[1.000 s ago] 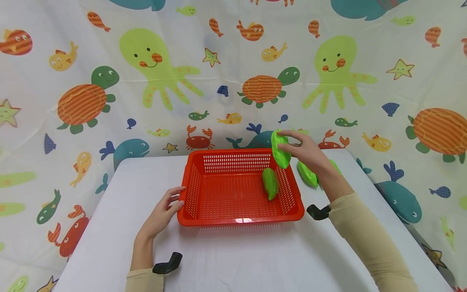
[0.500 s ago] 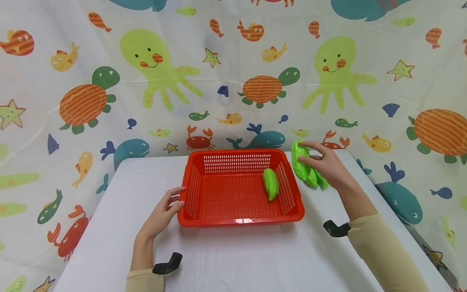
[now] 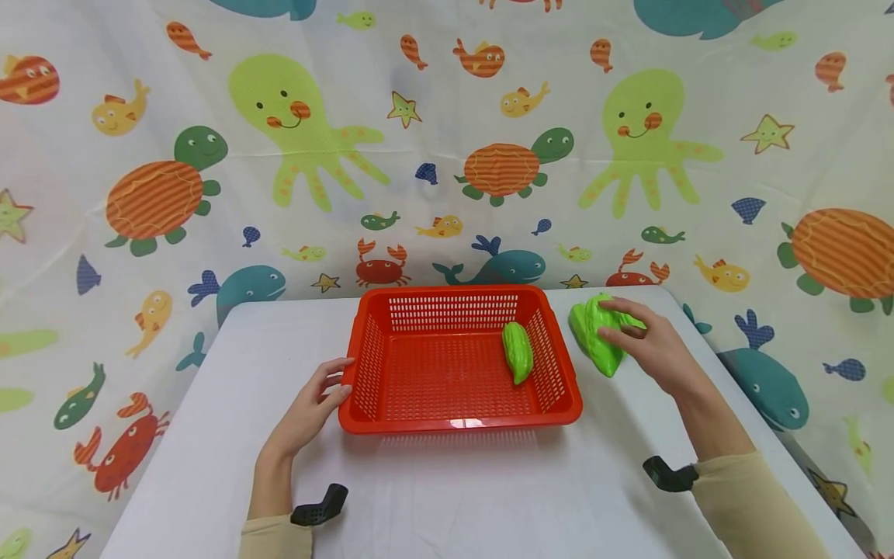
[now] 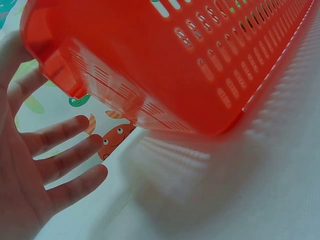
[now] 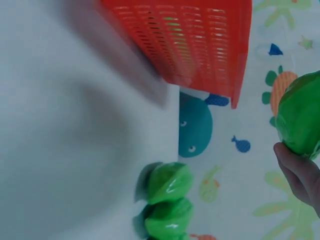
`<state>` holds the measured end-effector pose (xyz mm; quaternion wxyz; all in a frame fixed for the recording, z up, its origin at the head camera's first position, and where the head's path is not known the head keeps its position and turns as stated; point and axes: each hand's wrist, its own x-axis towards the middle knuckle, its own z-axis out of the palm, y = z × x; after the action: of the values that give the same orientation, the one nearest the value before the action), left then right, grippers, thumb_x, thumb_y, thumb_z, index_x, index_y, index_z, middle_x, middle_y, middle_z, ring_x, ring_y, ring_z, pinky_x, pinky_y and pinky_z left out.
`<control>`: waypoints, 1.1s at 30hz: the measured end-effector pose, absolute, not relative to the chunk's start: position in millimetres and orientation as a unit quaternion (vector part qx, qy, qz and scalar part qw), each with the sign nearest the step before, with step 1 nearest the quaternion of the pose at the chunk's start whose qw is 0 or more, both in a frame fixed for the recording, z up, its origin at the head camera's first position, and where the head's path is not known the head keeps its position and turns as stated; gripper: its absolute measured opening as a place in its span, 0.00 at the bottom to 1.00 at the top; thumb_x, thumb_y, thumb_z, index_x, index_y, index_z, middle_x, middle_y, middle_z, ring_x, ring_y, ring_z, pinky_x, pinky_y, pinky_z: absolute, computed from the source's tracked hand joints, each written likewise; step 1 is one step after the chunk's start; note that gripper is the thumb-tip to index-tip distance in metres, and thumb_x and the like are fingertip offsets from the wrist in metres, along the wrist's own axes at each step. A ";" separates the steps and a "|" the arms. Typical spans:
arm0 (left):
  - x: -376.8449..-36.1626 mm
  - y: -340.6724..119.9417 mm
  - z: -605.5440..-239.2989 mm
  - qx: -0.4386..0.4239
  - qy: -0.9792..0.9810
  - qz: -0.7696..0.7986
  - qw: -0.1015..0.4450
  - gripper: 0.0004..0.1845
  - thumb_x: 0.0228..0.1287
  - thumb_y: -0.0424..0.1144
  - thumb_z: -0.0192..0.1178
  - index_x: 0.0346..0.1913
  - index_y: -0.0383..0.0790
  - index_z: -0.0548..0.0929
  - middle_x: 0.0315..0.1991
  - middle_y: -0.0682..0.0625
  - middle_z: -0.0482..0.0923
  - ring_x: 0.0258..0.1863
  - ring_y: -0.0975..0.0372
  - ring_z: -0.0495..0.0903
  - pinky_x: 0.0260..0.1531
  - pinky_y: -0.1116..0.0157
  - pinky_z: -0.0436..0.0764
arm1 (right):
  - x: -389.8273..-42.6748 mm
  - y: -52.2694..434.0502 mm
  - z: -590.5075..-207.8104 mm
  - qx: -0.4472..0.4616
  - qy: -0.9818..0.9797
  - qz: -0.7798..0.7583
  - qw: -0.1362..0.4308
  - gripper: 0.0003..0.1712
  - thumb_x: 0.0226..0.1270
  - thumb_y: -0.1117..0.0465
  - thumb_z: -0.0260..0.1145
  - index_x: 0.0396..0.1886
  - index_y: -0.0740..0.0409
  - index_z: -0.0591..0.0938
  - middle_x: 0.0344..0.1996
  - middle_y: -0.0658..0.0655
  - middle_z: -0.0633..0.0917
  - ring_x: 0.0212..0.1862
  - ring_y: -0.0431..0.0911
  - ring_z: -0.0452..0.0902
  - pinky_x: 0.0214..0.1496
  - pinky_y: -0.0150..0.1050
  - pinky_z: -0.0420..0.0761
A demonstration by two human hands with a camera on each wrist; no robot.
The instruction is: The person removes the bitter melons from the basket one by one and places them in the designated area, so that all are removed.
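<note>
1. Two green toy gourds (image 3: 594, 341) lie on the surface (image 3: 447, 497) just right of the red basket (image 3: 461, 419); a third gourd (image 3: 518, 351) lies inside it.
2. The right hand (image 3: 646, 341) curls its fingers over the outside gourds. Best to grip one alone, around its middle.
3. The left hand (image 3: 310, 407) rests relaxed, fingers straight, against the basket's left wall; pressing there should steady it.

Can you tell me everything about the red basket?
The red basket is a shallow plastic rectangle with a thick rim. Its walls and floor are full of little slots, so you can see through them. It sits flat in the middle of the white table. One bumpy green toy vegetable lies inside by the right wall. The left hand touches its left rim.
</note>
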<state>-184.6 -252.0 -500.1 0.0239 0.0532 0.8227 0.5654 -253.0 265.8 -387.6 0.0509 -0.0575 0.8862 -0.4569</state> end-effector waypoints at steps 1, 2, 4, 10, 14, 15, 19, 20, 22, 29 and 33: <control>-184.4 -252.0 -500.1 0.052 0.823 0.565 0.024 0.29 0.70 0.49 0.57 0.70 0.48 0.64 0.68 0.43 0.64 0.66 0.46 0.63 0.59 0.40 0.70 | -252.2 267.8 -389.9 -0.054 0.887 -0.455 0.053 0.38 0.66 0.42 0.65 0.72 0.48 0.68 0.71 0.65 0.58 0.64 0.70 0.66 0.50 0.46 0.82; -184.4 -252.0 -500.0 0.052 0.823 0.565 0.024 0.29 0.70 0.49 0.57 0.70 0.48 0.64 0.68 0.43 0.64 0.66 0.46 0.63 0.59 0.40 0.70 | -251.6 269.9 -392.4 -0.051 0.888 -0.454 0.055 0.38 0.65 0.42 0.65 0.72 0.48 0.68 0.71 0.66 0.58 0.64 0.70 0.66 0.51 0.49 0.82; -184.4 -251.8 -500.1 0.051 0.823 0.565 0.025 0.29 0.70 0.49 0.57 0.70 0.48 0.64 0.68 0.43 0.64 0.66 0.46 0.63 0.59 0.40 0.70 | -250.2 274.6 -397.8 -0.044 0.890 -0.450 0.060 0.39 0.65 0.41 0.65 0.72 0.48 0.68 0.73 0.66 0.57 0.65 0.71 0.64 0.53 0.54 0.80; -184.9 -251.4 -499.9 0.054 0.821 0.567 0.026 0.28 0.70 0.49 0.57 0.70 0.48 0.65 0.68 0.43 0.64 0.66 0.47 0.63 0.60 0.39 0.68 | -245.7 287.0 -413.0 -0.023 0.886 -0.457 0.075 0.39 0.66 0.41 0.64 0.72 0.51 0.66 0.75 0.68 0.50 0.67 0.74 0.59 0.58 0.63 0.74; -184.6 -252.3 -499.2 0.055 0.821 0.567 0.027 0.28 0.71 0.49 0.57 0.70 0.48 0.64 0.68 0.43 0.64 0.66 0.47 0.63 0.61 0.39 0.67 | -243.1 293.4 -420.1 -0.007 0.884 -0.458 0.092 0.41 0.66 0.39 0.63 0.73 0.51 0.64 0.75 0.69 0.49 0.69 0.73 0.56 0.60 0.66 0.69; -184.5 -252.3 -499.0 0.055 0.821 0.568 0.027 0.28 0.71 0.49 0.57 0.70 0.48 0.64 0.68 0.43 0.63 0.66 0.47 0.62 0.61 0.38 0.67 | -242.6 294.7 -421.7 -0.004 0.884 -0.458 0.095 0.42 0.66 0.39 0.63 0.74 0.51 0.63 0.75 0.69 0.49 0.69 0.73 0.55 0.61 0.67 0.68; -184.0 -251.8 -498.9 0.055 0.821 0.567 0.024 0.29 0.71 0.49 0.57 0.70 0.47 0.64 0.68 0.43 0.63 0.66 0.47 0.63 0.61 0.38 0.67 | -240.7 300.7 -428.4 -0.004 0.883 -0.457 0.108 0.43 0.66 0.38 0.63 0.74 0.51 0.62 0.75 0.70 0.49 0.69 0.73 0.55 0.62 0.69 0.65; -184.1 -251.7 -499.0 0.055 0.821 0.567 0.024 0.29 0.71 0.49 0.57 0.70 0.47 0.64 0.68 0.43 0.63 0.66 0.47 0.63 0.61 0.38 0.67 | -240.3 302.4 -430.0 -0.005 0.883 -0.457 0.112 0.43 0.66 0.39 0.63 0.74 0.51 0.61 0.75 0.70 0.48 0.69 0.74 0.54 0.62 0.69 0.64; -184.1 -251.4 -499.2 0.055 0.822 0.567 0.024 0.29 0.71 0.49 0.57 0.70 0.47 0.64 0.68 0.43 0.63 0.66 0.47 0.63 0.61 0.38 0.67 | -239.5 306.2 -433.5 -0.006 0.882 -0.456 0.121 0.44 0.66 0.39 0.63 0.75 0.51 0.60 0.75 0.70 0.47 0.69 0.75 0.52 0.62 0.71 0.63; -184.7 -251.6 -499.6 0.056 0.821 0.568 0.024 0.29 0.71 0.49 0.57 0.70 0.47 0.64 0.68 0.43 0.63 0.66 0.47 0.63 0.60 0.38 0.68 | -235.2 319.0 -446.9 -0.001 0.884 -0.445 0.145 0.44 0.65 0.39 0.64 0.75 0.50 0.60 0.74 0.70 0.50 0.69 0.74 0.54 0.61 0.71 0.64; -185.2 -251.9 -499.7 0.059 0.821 0.568 0.025 0.29 0.71 0.48 0.56 0.70 0.47 0.64 0.68 0.43 0.63 0.66 0.47 0.63 0.60 0.39 0.69 | -233.5 326.2 -455.1 -0.017 0.885 -0.438 0.160 0.42 0.66 0.42 0.65 0.74 0.50 0.63 0.73 0.70 0.53 0.68 0.73 0.57 0.60 0.70 0.66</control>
<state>-185.2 -251.9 -499.7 0.0250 0.0590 0.8205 0.5680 -233.5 326.2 -455.1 0.1598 -0.0166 0.8847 -0.4376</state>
